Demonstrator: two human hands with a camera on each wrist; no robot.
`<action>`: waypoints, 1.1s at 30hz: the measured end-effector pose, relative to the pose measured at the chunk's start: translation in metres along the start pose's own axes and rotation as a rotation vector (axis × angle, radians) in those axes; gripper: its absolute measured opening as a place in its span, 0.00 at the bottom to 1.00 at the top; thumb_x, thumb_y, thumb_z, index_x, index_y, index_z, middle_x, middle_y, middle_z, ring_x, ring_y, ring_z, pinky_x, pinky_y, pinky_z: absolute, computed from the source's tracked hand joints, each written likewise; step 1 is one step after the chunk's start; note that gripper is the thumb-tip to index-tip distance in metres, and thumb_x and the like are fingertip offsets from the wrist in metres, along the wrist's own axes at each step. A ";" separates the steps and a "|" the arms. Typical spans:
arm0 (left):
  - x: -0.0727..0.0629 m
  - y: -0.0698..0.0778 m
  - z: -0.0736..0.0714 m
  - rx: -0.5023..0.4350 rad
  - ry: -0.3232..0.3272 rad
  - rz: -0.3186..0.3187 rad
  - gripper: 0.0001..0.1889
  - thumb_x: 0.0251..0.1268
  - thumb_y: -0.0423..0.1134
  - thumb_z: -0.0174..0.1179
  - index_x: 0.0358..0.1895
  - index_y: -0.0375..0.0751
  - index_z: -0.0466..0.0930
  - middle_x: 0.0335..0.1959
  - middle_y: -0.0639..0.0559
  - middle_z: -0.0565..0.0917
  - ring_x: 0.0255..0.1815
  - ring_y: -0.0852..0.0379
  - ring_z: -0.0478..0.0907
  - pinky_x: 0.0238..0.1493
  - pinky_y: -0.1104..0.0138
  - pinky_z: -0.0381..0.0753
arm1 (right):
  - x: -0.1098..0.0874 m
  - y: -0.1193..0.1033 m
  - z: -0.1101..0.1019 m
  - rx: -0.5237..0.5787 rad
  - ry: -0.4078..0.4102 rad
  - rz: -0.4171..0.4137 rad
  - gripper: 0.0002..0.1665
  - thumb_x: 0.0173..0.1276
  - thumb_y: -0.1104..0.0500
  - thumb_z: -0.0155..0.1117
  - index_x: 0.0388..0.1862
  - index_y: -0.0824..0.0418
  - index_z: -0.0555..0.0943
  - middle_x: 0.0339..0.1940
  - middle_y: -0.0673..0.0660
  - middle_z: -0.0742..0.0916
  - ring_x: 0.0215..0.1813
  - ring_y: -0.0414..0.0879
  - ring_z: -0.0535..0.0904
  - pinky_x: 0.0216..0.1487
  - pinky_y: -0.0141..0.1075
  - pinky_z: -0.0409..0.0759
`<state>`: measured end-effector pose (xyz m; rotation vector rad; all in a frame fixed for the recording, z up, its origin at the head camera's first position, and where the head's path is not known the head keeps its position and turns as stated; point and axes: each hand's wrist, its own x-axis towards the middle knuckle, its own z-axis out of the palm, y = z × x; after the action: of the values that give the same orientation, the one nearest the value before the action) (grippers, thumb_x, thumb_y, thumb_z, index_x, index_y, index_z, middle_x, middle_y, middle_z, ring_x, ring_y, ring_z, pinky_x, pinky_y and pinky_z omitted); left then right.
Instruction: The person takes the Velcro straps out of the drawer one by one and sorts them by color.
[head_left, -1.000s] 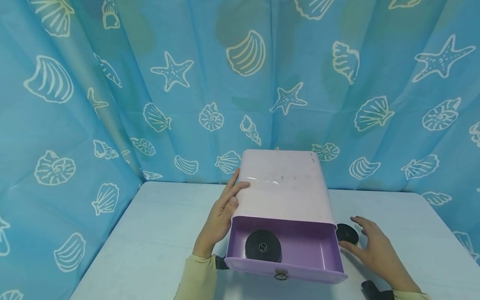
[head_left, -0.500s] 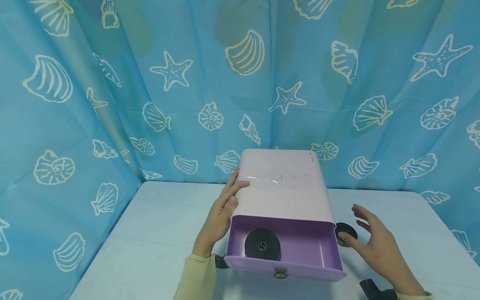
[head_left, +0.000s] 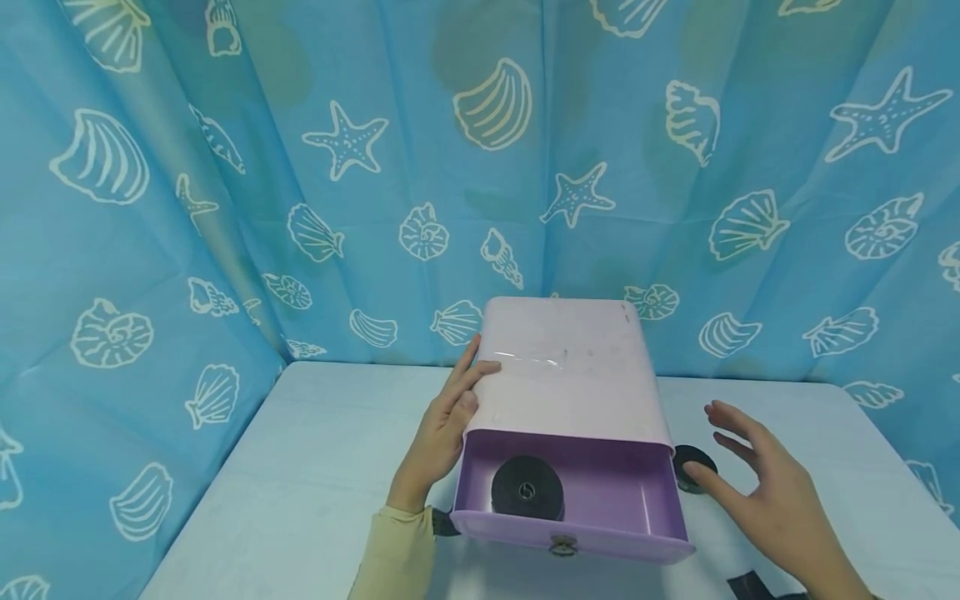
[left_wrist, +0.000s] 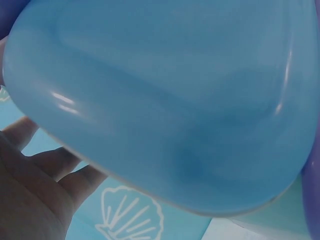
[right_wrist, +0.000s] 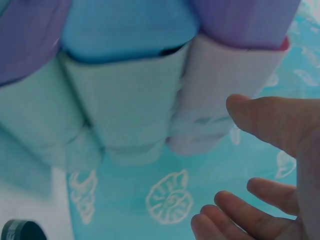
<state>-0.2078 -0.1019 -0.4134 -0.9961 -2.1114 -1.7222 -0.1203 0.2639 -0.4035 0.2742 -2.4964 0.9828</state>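
A drawer unit has a pale pink casing [head_left: 567, 375] on top and a purple drawer [head_left: 615, 487] pulled out towards me. A flat black roll [head_left: 517, 492] with a small central hole lies in the drawer's left half. My left hand [head_left: 437, 433] rests along the casing's left side, fingers extended, one fingertip on the top edge. In the left wrist view its fingers touch the rim of a blue drawer front [left_wrist: 165, 110]. To the unit's right, my right hand [head_left: 772, 492] hovers with spread, slightly bent fingers, holding nothing. Its thumb overlaps a second black roll [head_left: 688, 458] beside the unit.
The right wrist view shows more drawers stacked in the unit, including a blue drawer [right_wrist: 130, 30] in a pale green casing [right_wrist: 130, 100]. Everything stands on a white table [head_left: 337, 467]. Behind it hangs a blue curtain [head_left: 420, 125] printed with shells and starfish.
My right hand has shifted right and upward, its fingers leaving the second roll's far side. The left hand, drawer and both rolls stay where they were.
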 end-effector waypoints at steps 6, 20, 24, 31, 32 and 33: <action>0.000 0.000 0.000 -0.006 0.001 -0.003 0.22 0.85 0.45 0.40 0.72 0.44 0.69 0.83 0.51 0.47 0.82 0.51 0.42 0.75 0.39 0.47 | -0.003 -0.018 -0.009 0.057 0.016 0.019 0.50 0.61 0.60 0.78 0.79 0.49 0.62 0.67 0.60 0.78 0.60 0.17 0.67 0.53 0.10 0.65; 0.000 0.000 0.000 -0.008 0.002 -0.011 0.23 0.84 0.50 0.39 0.72 0.48 0.69 0.83 0.55 0.47 0.82 0.53 0.42 0.75 0.41 0.48 | -0.006 -0.055 -0.018 0.053 -0.031 0.037 0.51 0.60 0.53 0.79 0.77 0.38 0.62 0.68 0.54 0.78 0.58 0.18 0.69 0.53 0.10 0.64; 0.000 -0.001 0.000 -0.011 0.004 -0.006 0.22 0.85 0.46 0.40 0.72 0.45 0.69 0.83 0.53 0.47 0.82 0.52 0.42 0.75 0.40 0.47 | -0.005 -0.064 -0.018 0.080 -0.055 -0.015 0.50 0.57 0.58 0.81 0.75 0.41 0.66 0.67 0.49 0.78 0.61 0.24 0.72 0.56 0.12 0.64; 0.001 0.000 0.000 -0.015 0.001 -0.003 0.22 0.85 0.45 0.40 0.73 0.45 0.69 0.83 0.52 0.47 0.82 0.52 0.42 0.75 0.40 0.48 | -0.003 -0.076 -0.019 0.049 -0.117 -0.030 0.49 0.56 0.53 0.82 0.74 0.42 0.68 0.66 0.50 0.80 0.61 0.27 0.73 0.56 0.10 0.58; 0.001 -0.001 0.000 -0.014 0.001 -0.003 0.22 0.85 0.46 0.40 0.72 0.45 0.69 0.83 0.51 0.47 0.82 0.52 0.42 0.75 0.40 0.48 | -0.003 -0.078 -0.018 0.042 -0.130 -0.032 0.48 0.56 0.52 0.81 0.74 0.42 0.68 0.66 0.50 0.80 0.62 0.27 0.73 0.56 0.10 0.58; 0.001 -0.001 0.000 -0.016 0.000 -0.006 0.22 0.84 0.47 0.40 0.72 0.46 0.69 0.83 0.52 0.47 0.83 0.52 0.41 0.75 0.40 0.48 | -0.002 -0.080 -0.018 0.034 -0.137 -0.035 0.48 0.56 0.51 0.82 0.74 0.42 0.68 0.65 0.49 0.81 0.61 0.27 0.73 0.56 0.10 0.58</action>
<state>-0.2089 -0.1017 -0.4137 -0.9948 -2.1056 -1.7441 -0.0854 0.2181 -0.3450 0.4075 -2.5891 1.0250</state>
